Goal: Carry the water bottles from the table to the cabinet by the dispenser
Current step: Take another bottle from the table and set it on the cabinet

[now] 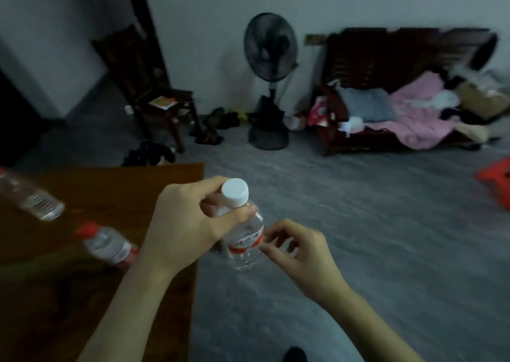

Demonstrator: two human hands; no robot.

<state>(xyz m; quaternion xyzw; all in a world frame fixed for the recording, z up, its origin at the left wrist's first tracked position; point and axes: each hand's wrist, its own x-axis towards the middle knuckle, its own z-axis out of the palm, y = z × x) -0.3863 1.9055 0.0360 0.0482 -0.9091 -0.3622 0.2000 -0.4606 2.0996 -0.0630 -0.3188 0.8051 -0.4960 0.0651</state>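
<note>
Left hand (182,223) clamped on neck of upright white-capped bottle (244,237) just off table (110,190) edge, right hand (298,254) loosely open, touching label side; red-capped bottle (110,247) on the table, nearer left hand.

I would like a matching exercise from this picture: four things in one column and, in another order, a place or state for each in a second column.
Things:
1. white-capped bottle
2. red-capped bottle
3. standing fan
4. pink blanket

Places or states:
A. draped over the wooden bench
B. on the floor against the far wall
C. held near its neck by the left hand
D. on the brown table

Pairs: 1-C, 2-D, 3-B, 4-A
</note>
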